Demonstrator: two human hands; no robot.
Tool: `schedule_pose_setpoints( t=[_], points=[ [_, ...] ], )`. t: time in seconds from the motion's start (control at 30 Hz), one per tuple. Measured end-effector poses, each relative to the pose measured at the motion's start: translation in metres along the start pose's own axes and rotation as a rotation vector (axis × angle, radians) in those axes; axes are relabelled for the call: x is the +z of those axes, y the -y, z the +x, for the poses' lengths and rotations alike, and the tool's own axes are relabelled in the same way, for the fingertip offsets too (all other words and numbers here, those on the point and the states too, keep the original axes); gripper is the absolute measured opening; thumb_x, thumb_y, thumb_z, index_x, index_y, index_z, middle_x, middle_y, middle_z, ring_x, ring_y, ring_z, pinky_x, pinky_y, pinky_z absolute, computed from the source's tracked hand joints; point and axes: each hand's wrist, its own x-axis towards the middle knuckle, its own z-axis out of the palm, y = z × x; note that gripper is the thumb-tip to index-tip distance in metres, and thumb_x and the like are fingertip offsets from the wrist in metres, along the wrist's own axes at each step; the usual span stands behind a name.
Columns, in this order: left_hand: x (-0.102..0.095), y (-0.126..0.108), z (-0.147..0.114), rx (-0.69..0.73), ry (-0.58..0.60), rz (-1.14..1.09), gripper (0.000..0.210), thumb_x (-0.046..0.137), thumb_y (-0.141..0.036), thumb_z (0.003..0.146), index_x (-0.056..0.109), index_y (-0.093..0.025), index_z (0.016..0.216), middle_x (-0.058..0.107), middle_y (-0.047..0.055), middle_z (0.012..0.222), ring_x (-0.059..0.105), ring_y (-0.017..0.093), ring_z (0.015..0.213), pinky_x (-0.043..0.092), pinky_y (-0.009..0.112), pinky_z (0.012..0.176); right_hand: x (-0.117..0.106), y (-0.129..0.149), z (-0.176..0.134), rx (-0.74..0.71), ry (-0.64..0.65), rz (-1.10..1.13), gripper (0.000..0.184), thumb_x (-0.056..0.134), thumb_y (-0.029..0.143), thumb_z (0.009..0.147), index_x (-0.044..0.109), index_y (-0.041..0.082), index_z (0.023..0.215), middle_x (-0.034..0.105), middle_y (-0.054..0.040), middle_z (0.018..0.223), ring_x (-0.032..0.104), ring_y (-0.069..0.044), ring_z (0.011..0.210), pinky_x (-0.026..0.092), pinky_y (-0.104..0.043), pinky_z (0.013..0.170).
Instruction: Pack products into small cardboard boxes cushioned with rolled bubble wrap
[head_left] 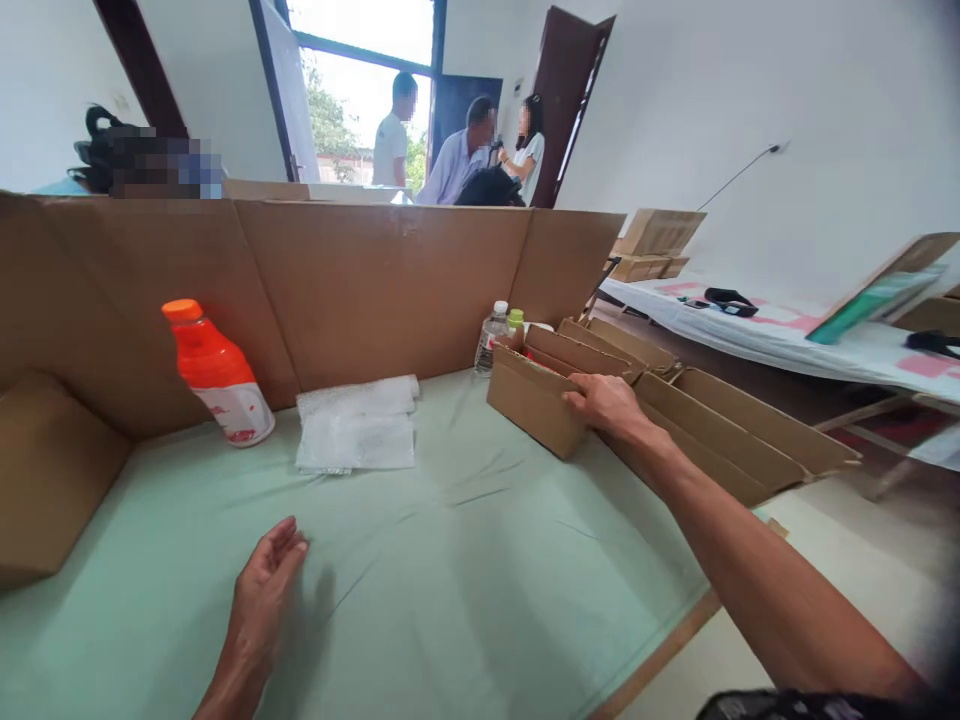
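My right hand [609,402] grips the near upper corner of a small open cardboard box [536,400] at the right of the table, its thumb and fingers closed on the cardboard. Red bits show inside the box, but most of its contents are hidden. My left hand [262,585] is raised near the table's front left, fingers loosely bent and holding nothing. Beyond it stands an orange bottle [217,375] with an orange cap and white label. Right of that bottle lie folded sheets of bubble wrap [356,428].
A tall cardboard screen [397,295] runs along the back of the green tabletop [450,580]. A clear bottle [492,340] and a green-capped one [515,320] stand behind the box. Open cardboard trays [720,440] lie right; another carton [52,480] sits left. Several people are beyond the screen.
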Motion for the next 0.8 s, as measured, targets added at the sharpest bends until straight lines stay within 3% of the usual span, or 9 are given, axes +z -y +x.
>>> schedule_pose_setpoints(
  t=[0.1,0.2,0.33,0.4,0.53,0.6,0.67,0.73,0.8],
  points=[
    [-0.022,0.009,-0.028,0.038,0.069,0.130,0.065,0.079,-0.049,0.062,0.063,-0.020,0.119,0.059,0.014,0.139,0.055,0.033,0.130,0.037,0.050,0.115,-0.004,0.007,-0.056,-0.235,-0.015,0.080,0.021,0.055,0.033,0.090,0.073,0.022,0.091,0.075,-0.0079,0.082,0.066,-0.024,0.078,0.042,-0.032,0.068],
    [-0.040,0.016,-0.059,0.107,0.162,0.271,0.071,0.075,-0.056,0.069,0.060,-0.022,0.129,0.056,0.014,0.145,0.057,0.035,0.127,0.045,0.051,0.108,-0.013,0.021,-0.123,-0.545,-0.109,0.295,0.021,0.055,0.036,0.092,0.071,0.023,0.086,0.073,-0.0061,0.080,0.065,-0.023,0.076,0.046,-0.034,0.071],
    [-0.061,0.027,-0.099,0.252,0.309,0.331,0.088,0.079,-0.051,0.071,0.044,-0.028,0.148,0.042,0.013,0.157,0.050,0.037,0.135,0.044,0.050,0.110,-0.026,0.075,-0.190,-0.864,-0.128,0.525,0.018,0.051,0.022,0.097,0.068,0.023,0.093,0.071,-0.0043,0.080,0.063,-0.019,0.077,0.046,-0.035,0.078],
    [-0.070,0.034,-0.111,0.275,0.279,0.289,0.099,0.084,-0.049,0.065,0.039,-0.028,0.150,0.039,0.014,0.159,0.046,0.038,0.139,0.040,0.051,0.114,-0.029,0.112,-0.205,-0.962,-0.085,0.548,0.022,0.048,0.016,0.097,0.068,0.023,0.093,0.070,-0.0041,0.079,0.062,-0.018,0.075,0.045,-0.036,0.081],
    [-0.079,0.040,-0.116,0.179,0.016,0.214,0.105,0.091,-0.047,0.052,0.044,-0.024,0.143,0.049,0.016,0.149,0.047,0.040,0.137,0.037,0.052,0.116,-0.030,0.164,-0.207,-1.089,-0.030,0.588,0.024,0.048,0.017,0.097,0.070,0.027,0.095,0.073,-0.0055,0.084,0.064,-0.020,0.079,0.046,-0.041,0.084],
    [-0.080,0.039,-0.114,0.185,-0.048,0.188,0.102,0.090,-0.047,0.054,0.044,-0.025,0.142,0.050,0.015,0.147,0.050,0.038,0.133,0.040,0.050,0.113,-0.030,0.167,-0.200,-1.106,-0.035,0.703,0.017,0.058,0.033,0.096,0.070,0.030,0.107,0.075,-0.0070,0.097,0.066,-0.026,0.099,0.047,-0.046,0.093],
    [-0.080,0.037,-0.111,0.205,-0.068,0.207,0.098,0.088,-0.047,0.054,0.045,-0.026,0.140,0.051,0.015,0.146,0.055,0.037,0.127,0.045,0.049,0.108,-0.028,0.158,-0.184,-1.008,-0.070,0.888,0.033,0.062,0.053,0.091,0.069,0.033,0.116,0.074,-0.0087,0.110,0.062,-0.031,0.116,0.046,-0.051,0.101],
    [-0.081,0.034,-0.107,0.207,-0.093,0.265,0.092,0.088,-0.047,0.051,0.053,-0.024,0.132,0.057,0.015,0.139,0.059,0.037,0.120,0.047,0.049,0.104,-0.018,0.148,-0.157,-0.737,-0.129,1.041,0.037,0.055,0.059,0.093,0.071,0.032,0.112,0.074,-0.0096,0.112,0.063,-0.032,0.116,0.047,-0.052,0.102],
    [-0.082,0.032,-0.101,0.210,-0.130,0.336,0.080,0.088,-0.049,0.048,0.061,-0.023,0.118,0.065,0.013,0.123,0.062,0.036,0.111,0.048,0.049,0.101,0.001,0.149,-0.117,-0.470,-0.130,1.077,0.033,0.052,0.053,0.095,0.072,0.028,0.105,0.074,-0.0090,0.109,0.066,-0.029,0.110,0.049,-0.049,0.098]
  ],
)
